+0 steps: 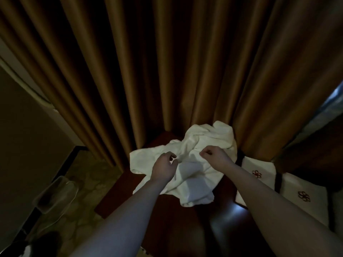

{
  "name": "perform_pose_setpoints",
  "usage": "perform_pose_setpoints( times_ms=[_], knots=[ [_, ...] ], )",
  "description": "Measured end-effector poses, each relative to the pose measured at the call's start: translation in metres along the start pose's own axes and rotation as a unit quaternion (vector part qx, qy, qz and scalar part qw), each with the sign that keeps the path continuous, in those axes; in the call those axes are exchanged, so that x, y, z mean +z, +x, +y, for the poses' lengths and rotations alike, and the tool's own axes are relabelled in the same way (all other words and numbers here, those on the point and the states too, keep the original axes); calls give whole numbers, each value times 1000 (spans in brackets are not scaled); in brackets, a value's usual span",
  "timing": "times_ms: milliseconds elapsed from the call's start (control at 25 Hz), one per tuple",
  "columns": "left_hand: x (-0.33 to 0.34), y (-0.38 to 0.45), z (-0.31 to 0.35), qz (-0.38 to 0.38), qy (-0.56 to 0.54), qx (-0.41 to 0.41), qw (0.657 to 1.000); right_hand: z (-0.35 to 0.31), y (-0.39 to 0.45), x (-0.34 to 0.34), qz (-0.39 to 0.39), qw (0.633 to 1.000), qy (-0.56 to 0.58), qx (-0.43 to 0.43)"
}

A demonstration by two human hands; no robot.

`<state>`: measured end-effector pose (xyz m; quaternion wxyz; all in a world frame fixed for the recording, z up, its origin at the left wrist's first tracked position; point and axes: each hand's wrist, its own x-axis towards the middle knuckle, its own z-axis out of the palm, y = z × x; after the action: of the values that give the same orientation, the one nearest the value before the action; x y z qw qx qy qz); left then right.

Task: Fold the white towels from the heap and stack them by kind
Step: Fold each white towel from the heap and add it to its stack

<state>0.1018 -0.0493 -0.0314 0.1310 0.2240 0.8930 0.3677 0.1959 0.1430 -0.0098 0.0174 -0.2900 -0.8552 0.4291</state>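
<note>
My view is dim and warm-toned; the white towel heap (194, 164) is brightest, a soft glare patch lies on the worktop (239, 216), and the curtain (167, 62) bows toward the frame edges.

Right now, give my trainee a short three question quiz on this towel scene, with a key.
1. True or false: the towels are already folded in a neat stack.
2. Multiple choice: what hangs behind the table? A) a brown curtain B) a mirror C) a shelf
3. Fill in: the embroidered white cloth lies to the ___ of the heap.

Key
1. False: they lie crumpled, and both the left hand and the right hand pinch the fabric.
2. A, the curtain.
3. Right.
</note>
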Motion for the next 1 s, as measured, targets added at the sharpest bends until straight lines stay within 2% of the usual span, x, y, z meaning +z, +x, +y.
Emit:
perform_pose_setpoints(
  times_ms=[120,240,360,440,600,680,760,880,1000],
  knots=[
    [12,37,1,-15,8,-20,1000,-6,50,-6,20,1000,-6,-20],
    [29,80,-1,4,6,-58,998,-5,103,-8,30,998,-31,-37],
    [48,114,1,-1,39,-65,997,2,149,-5,32,984,-151,-84],
    [62,131,5,-20,65,-68,995,6,169,-2,-6,970,-226,-87],
    [89,151,0,-64,77,-122,987,10,196,-4,-89,967,-229,-66],
    [98,151,-4,-68,97,-104,988,16,205,-2,-157,951,-259,-60],
    [98,146,-5,-36,77,-80,993,22,207,-1,-169,937,-295,-76],
    [85,139,-5,-4,57,-80,995,24,196,-9,-118,954,-256,-102],
    [58,133,3,10,10,-67,998,13,174,-28,-135,982,-107,-72]
  ],
)
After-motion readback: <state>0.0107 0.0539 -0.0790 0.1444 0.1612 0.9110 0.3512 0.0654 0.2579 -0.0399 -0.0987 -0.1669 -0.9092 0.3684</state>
